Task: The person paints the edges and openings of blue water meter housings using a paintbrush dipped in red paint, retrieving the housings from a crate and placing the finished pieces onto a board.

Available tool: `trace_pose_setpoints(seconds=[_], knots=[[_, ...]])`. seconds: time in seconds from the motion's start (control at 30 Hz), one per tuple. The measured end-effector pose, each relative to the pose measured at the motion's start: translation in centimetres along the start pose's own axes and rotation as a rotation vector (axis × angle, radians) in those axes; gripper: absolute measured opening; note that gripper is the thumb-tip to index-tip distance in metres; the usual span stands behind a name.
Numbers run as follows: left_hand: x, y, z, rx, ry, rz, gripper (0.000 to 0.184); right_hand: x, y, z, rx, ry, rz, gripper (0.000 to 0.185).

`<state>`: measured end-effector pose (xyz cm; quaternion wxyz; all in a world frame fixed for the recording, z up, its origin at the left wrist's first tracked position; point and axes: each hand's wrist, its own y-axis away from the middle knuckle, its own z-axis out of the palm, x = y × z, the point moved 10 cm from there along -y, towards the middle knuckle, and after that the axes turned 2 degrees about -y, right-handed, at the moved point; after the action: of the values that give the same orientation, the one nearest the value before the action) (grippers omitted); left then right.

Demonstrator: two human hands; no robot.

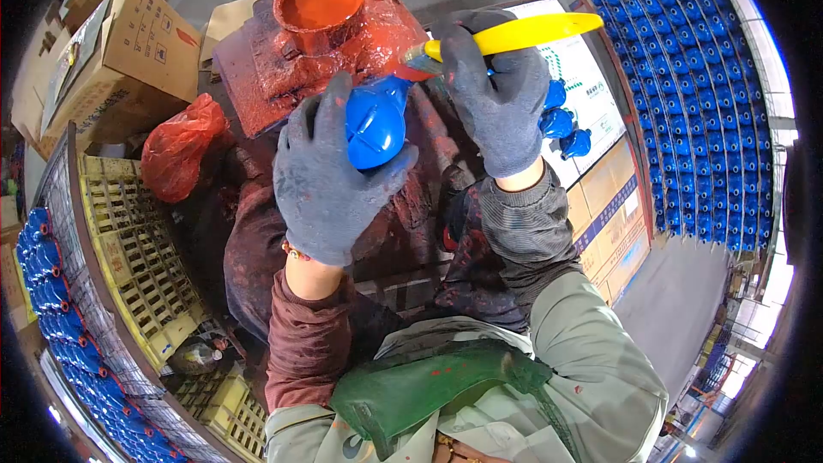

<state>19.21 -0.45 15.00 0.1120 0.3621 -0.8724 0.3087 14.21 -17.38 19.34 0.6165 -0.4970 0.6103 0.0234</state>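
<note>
while gloved left hand (330, 180) grips blue piece (367, 124), right hand (504, 107) clasps yellow-handled brush (549, 29) at the piece's narrow end.

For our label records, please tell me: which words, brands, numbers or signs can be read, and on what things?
No text can be quoted with certainty.
Large brown cardboard box, left: dark characters and symbols, too blurred.
Flat white panel: green print, too small.
Brown cartons with blue band, right: printing too small.

Yellow-handled brush (540, 32) in gloved right hand (500, 101)
</note>
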Motion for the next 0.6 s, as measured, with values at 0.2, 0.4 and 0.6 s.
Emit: trace_pose_setpoints(seconds=[0.2,0.4,0.6], knots=[[-3.5,1.4,4.1,-0.211,1.372,-0.623,0.056,0.5,0.1,-1.3,0.060,-0.285,0.108,0.024],[-1.7,3.2,6.8,-0.202,2.324,-0.842,0.071,7.5,1.8,2.1,0.017,-0.823,0.458,0.034],[3.7,3.8,5.6,-1.123,3.067,-0.026,0.077,11.4,5.5,9.7,0.034,-1.429,0.950,0.036]])
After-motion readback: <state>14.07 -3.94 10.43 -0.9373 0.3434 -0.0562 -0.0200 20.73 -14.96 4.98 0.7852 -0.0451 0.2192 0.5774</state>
